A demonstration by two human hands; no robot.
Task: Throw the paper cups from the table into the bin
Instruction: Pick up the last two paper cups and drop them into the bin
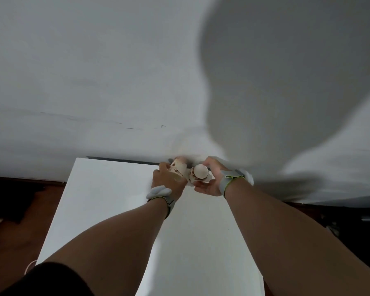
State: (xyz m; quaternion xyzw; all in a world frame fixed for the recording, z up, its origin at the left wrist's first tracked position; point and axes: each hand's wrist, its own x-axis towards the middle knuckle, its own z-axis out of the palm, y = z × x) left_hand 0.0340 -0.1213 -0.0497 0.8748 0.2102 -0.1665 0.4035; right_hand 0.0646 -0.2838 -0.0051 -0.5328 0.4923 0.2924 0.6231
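Two white paper cups with brown print are at the far edge of the white table [107,201], close to the wall. My left hand [167,180] is wrapped around the left paper cup [177,167], which is tilted. The right paper cup [198,174] stands upside down with its round base facing me. My right hand [211,178] curls around its right side, palm turned up, fingers touching it. Both wrists wear grey straps. No bin is in view.
A white wall [94,82] rises right behind the table, with my head's shadow on it at the right. Dark brown floor [19,231] lies left of the table, with dark objects and a white cable near the left edge. More dark clutter sits at the right.
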